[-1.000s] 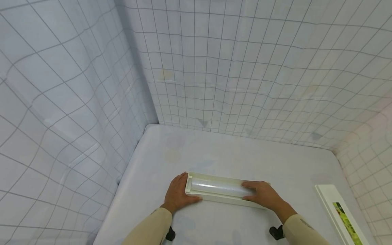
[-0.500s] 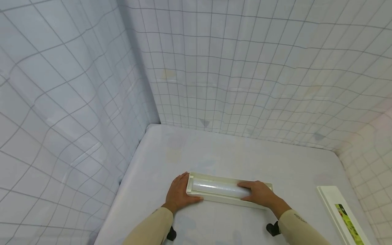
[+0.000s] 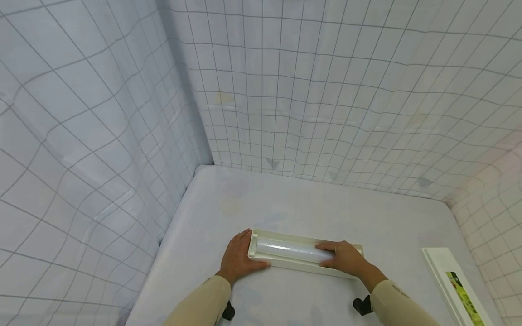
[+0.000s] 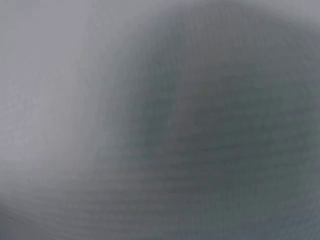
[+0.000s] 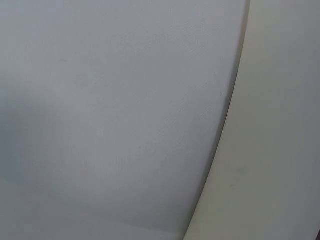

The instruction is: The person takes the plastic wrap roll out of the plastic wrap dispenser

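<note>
1. Since a second ago, my right hand (image 3: 344,259) has slid a little toward the left of the frame along the roll, and the view has shifted slightly; since half a second ago almost nothing has moved.
2. My left hand (image 3: 238,259) lies low in the frame, left of centre, fingers fairly straight against the left end of the cream tray (image 3: 285,264), thumb along its near edge. It presses rather than grips.
3. My right hand rests on the right part of the clear film roll (image 3: 285,248), fingers laid over it and curved round its top; whether they clamp it I cannot tell for sure, but they wrap it loosely.
4. That roll lies lengthwise inside the tray, low in the middle of the frame, on the white table (image 3: 310,203).
5. At lower right, a white lid with a green label (image 3: 458,290) lies well apart from the tray.
6. Gridded white cloth walls (image 3: 310,90) fill the upper frame.
7. Both wrist views are blurred; the right wrist view shows only a pale surface beside a cream edge.
</note>
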A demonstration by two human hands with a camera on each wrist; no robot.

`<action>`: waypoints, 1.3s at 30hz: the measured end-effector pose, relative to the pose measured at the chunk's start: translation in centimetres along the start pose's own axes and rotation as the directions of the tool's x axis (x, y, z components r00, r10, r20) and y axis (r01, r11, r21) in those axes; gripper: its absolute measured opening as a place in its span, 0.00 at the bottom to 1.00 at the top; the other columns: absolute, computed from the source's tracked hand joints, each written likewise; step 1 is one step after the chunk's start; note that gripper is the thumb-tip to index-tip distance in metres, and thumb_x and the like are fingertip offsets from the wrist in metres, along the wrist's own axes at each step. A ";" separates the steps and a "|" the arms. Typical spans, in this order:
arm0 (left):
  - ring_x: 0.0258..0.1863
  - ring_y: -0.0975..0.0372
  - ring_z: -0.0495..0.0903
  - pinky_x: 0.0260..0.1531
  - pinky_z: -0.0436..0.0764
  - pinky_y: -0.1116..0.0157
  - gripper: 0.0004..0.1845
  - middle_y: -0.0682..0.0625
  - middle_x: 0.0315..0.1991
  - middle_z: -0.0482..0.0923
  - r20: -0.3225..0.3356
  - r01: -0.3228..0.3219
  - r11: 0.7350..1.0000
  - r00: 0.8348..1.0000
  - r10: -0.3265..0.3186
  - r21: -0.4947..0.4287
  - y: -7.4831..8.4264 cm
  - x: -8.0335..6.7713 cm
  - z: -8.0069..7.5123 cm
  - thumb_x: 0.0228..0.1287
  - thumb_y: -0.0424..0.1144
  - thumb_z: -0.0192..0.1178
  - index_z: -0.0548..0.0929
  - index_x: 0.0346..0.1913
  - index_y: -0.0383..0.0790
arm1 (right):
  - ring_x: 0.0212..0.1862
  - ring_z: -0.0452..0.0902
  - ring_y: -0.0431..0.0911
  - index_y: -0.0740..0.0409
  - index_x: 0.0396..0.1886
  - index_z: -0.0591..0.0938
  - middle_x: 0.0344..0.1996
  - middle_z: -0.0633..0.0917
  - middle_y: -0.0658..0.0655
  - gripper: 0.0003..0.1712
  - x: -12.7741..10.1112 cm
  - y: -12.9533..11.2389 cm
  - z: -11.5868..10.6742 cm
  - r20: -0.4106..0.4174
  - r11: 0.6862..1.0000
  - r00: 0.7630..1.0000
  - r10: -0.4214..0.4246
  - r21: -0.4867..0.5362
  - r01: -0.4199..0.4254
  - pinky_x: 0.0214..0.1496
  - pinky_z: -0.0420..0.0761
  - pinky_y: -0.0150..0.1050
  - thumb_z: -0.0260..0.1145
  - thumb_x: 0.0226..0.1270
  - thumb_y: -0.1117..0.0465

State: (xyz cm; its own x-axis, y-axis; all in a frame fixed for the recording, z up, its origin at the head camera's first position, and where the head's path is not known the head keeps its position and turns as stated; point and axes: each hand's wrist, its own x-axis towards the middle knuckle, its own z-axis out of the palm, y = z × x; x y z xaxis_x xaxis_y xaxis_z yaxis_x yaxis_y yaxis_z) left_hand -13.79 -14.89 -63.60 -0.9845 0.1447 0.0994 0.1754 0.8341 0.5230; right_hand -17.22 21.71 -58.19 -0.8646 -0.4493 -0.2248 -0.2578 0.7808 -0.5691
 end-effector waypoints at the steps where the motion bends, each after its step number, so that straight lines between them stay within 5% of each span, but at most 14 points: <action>1: 0.74 0.55 0.69 0.78 0.66 0.53 0.57 0.51 0.67 0.78 0.001 0.001 1.000 1.000 -0.001 -0.003 0.0 0.0 0.0 0.37 0.76 0.73 0.72 0.70 0.47 | 0.63 0.82 0.55 0.47 0.63 0.84 0.63 0.84 0.55 0.36 0.0 0.0 0.0 0.001 1.000 1.000 0.006 0.010 -0.006 0.64 0.83 0.55 0.80 0.53 0.43; 16: 0.73 0.52 0.71 0.76 0.68 0.51 0.57 0.49 0.67 0.78 -0.006 0.011 1.000 1.000 -0.011 -0.021 0.3 0.0 -0.3 0.36 0.76 0.74 0.73 0.69 0.47 | 0.64 0.81 0.56 0.46 0.62 0.85 0.63 0.84 0.56 0.33 -0.6 -0.5 -0.9 -0.004 1.000 1.000 0.009 0.018 -0.009 0.63 0.84 0.55 0.80 0.55 0.44; 29: 0.72 0.52 0.72 0.75 0.70 0.51 0.58 0.49 0.66 0.79 -0.042 -0.005 1.000 0.999 0.004 -0.015 0.1 0.0 0.0 0.34 0.77 0.74 0.73 0.68 0.48 | 0.64 0.80 0.56 0.41 0.61 0.86 0.61 0.85 0.56 0.34 -1.4 -2.1 -3.0 0.007 0.991 0.994 0.110 0.072 -0.110 0.64 0.82 0.58 0.81 0.51 0.43; 39: 0.73 0.52 0.71 0.76 0.68 0.51 0.58 0.48 0.68 0.77 -0.008 0.027 0.999 1.000 -0.027 -0.023 0.2 0.1 -0.1 0.34 0.76 0.74 0.73 0.70 0.48 | 0.62 0.82 0.56 0.42 0.60 0.86 0.59 0.87 0.56 0.32 -1.6 -2.2 -4.3 0.000 0.994 0.995 0.096 0.058 -0.095 0.63 0.82 0.58 0.81 0.53 0.45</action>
State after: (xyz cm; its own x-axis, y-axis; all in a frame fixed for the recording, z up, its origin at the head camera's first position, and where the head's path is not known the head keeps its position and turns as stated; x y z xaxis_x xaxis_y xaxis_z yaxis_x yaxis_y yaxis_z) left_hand -13.86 -14.80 -63.39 -0.9887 0.1178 0.0924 0.1492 0.8251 0.5449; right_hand -17.15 22.53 -53.15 -0.8855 -0.3724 -0.2778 -0.1485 0.7935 -0.5902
